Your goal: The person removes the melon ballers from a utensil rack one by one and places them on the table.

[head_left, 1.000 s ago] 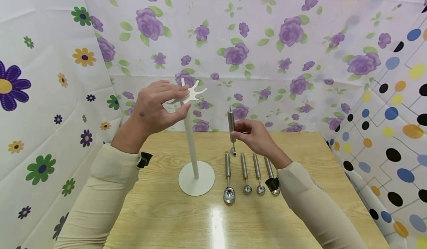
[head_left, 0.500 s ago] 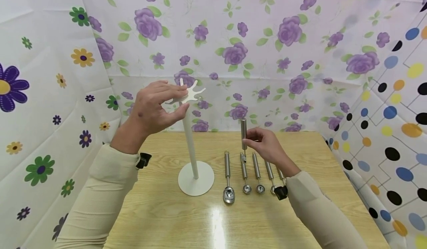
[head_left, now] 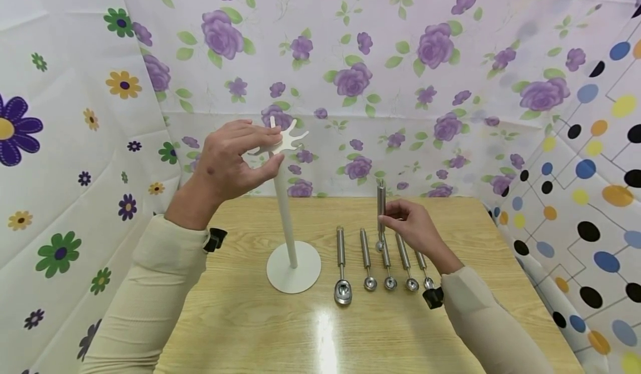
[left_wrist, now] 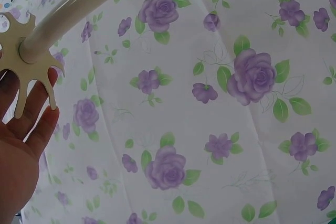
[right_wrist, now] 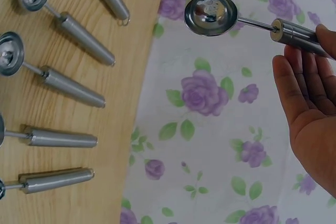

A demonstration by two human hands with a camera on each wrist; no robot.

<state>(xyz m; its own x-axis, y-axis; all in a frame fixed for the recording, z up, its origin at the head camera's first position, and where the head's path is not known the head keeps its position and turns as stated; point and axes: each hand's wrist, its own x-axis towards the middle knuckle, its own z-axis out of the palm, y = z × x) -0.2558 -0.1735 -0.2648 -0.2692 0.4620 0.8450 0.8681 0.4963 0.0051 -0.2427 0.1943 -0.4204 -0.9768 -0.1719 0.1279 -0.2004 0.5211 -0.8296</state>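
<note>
My left hand [head_left: 225, 162] holds the pronged top of a white stand [head_left: 285, 212], its thumb beside the pole. In the left wrist view, fingers [left_wrist: 37, 98] lie behind the flat prongs [left_wrist: 26, 72]. With thumb and fingertips, my right hand [head_left: 418, 229] pinches the steel handle of a melon baller [head_left: 381, 204], which hangs bowl-down above the table. The right wrist view shows its round, shiny bowl [right_wrist: 211, 15] and thin neck. Below lie several similar ballers in a row, handles toward the back; the leftmost baller [head_left: 343, 268] has a larger oval bowl.
The stand's round white base [head_left: 280, 271] rests on the wooden table [head_left: 240, 318], left of the row. A flowered cloth [head_left: 320, 73] hangs behind the table's back edge. Patterned cloths enclose the left and right sides.
My right hand has moved right and down with the melon baller, passing above the row and uncovering the rightmost ballers. The left hand stays in place on the stand's top.
</note>
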